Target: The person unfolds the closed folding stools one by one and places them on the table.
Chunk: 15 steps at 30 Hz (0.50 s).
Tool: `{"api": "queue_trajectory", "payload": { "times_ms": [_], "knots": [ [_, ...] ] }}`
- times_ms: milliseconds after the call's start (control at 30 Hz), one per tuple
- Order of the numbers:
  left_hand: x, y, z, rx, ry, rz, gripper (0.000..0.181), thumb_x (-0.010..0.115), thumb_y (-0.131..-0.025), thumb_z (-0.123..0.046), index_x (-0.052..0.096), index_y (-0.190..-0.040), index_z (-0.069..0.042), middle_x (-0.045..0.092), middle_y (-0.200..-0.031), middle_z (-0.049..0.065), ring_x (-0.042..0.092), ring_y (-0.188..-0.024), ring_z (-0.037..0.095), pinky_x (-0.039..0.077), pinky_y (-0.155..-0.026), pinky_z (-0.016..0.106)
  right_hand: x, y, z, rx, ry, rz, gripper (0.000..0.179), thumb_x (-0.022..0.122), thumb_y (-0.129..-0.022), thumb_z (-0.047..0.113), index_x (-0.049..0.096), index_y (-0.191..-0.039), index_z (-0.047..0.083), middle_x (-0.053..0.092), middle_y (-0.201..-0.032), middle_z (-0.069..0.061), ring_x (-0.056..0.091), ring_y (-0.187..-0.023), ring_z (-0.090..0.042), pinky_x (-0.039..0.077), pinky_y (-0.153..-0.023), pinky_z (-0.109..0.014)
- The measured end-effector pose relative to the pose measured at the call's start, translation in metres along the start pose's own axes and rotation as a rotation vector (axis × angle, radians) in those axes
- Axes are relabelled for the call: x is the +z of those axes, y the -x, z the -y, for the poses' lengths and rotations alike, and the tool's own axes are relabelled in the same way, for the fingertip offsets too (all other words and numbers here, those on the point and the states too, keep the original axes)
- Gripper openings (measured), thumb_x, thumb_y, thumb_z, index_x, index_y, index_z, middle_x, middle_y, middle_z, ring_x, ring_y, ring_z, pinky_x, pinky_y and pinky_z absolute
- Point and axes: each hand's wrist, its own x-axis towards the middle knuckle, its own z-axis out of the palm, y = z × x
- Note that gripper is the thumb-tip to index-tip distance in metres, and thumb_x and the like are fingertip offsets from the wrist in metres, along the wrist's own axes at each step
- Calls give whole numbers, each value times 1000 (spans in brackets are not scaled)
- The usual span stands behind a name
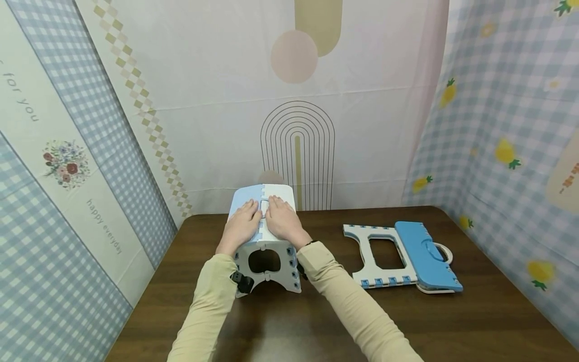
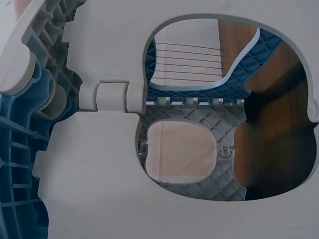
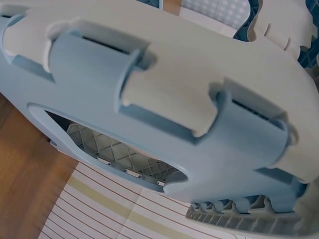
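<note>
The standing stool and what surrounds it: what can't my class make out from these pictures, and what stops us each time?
Head view: the top of the standing stool directly under the left hand and right hand, which cover it.
Head view: the face of the folded stool turned down to the table.
Head view: the sleeves beyond the bottom edge.
Head view: red lettering, too small to read.
</note>
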Motion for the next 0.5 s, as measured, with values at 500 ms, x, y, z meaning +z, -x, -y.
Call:
{"api": "queue_trajectory", "payload": {
  "times_ms": [500],
  "knots": [
    [-3, -3, -6, 46, -206, 92, 58, 23, -104, -29, 17, -154, 0, 16, -161, 20, 14, -151, 35, 13, -123, 52, -6, -3, -1, 18, 39, 130, 57, 17, -105, 32, 11, -156, 7, 10, -165, -8, 11, -153, -22, 10, -125, -44]
  ]
}}
